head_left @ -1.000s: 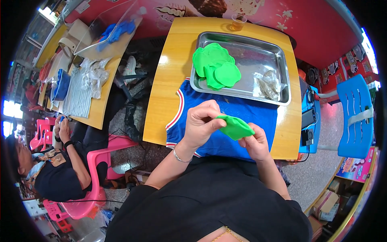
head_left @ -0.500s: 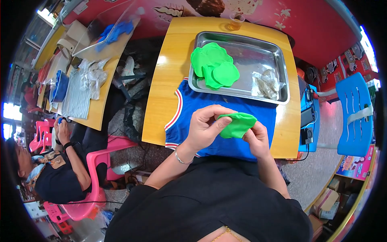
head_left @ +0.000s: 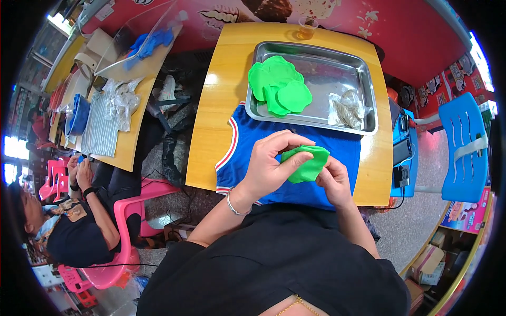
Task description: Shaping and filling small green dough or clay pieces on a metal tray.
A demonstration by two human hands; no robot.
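Note:
A soft green piece [head_left: 305,162] is held between my two hands over a blue cloth garment with red and white trim [head_left: 238,131]. My left hand [head_left: 269,166] grips its upper left, thumb over the front and fingers along the top. My right hand [head_left: 336,181] pinches it at the lower right, fingertips partly hidden behind it. Beyond them a steel tray [head_left: 369,100] holds several flat green pieces [head_left: 276,84] and a crumpled clear bag with pale contents [head_left: 348,108].
A cup [head_left: 307,27] stands behind the tray on the wooden table [head_left: 205,147]. A side table [head_left: 126,152] with cloth and bags is at left, beside a seated person [head_left: 79,229] in a pink chair. A blue chair [head_left: 450,174] and dark devices [head_left: 400,150] are at right.
My hands have turned and reshaped the green piece, folding it smaller. My left hand has moved a little upward; the seated person's hands have shifted slightly apart.

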